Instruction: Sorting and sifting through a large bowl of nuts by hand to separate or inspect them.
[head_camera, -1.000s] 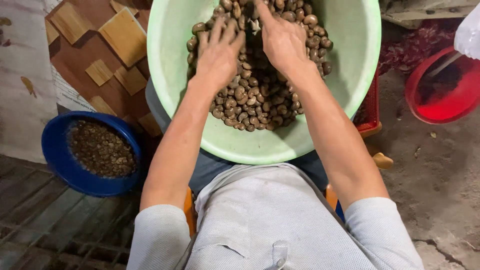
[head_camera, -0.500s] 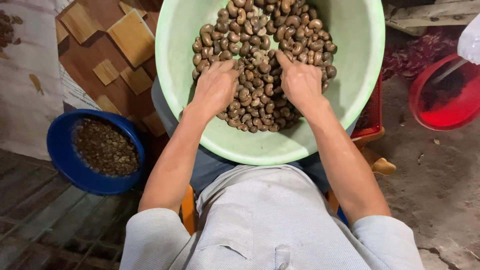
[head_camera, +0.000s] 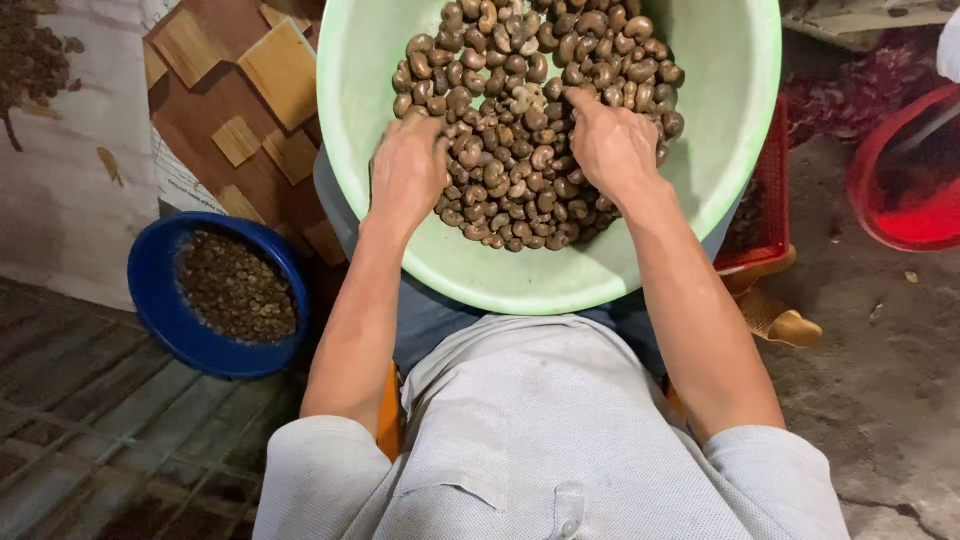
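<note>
Cashew nuts (head_camera: 520, 130), brown and kidney-shaped in their shells, lie heaped in a wide pale green basin (head_camera: 740, 130) that rests on the person's lap. At far left a patterned sheet (head_camera: 60, 140) hangs or lies with leaf-like marks on pale ground, and beside it is a brown mat with tan wooden-looking squares (head_camera: 215, 110). Below that a blue bowl (head_camera: 150, 290) on the floor holds smaller, darker bits (whether shells or kernels cannot be told).

The left hand (head_camera: 408, 170) lies palm-down at the heap's left edge, fingers curled into the nuts, grasping none that can be seen. The right hand (head_camera: 612, 145) rests on the heap, forefinger stretched out over the nuts, otherwise loosely spread. The step looks like sorting through the heap; the next move seems to call for fingers picking out single nuts. At right sit a red crate (head_camera: 765, 215) and a red tub (head_camera: 905, 175). No label shows.
</note>
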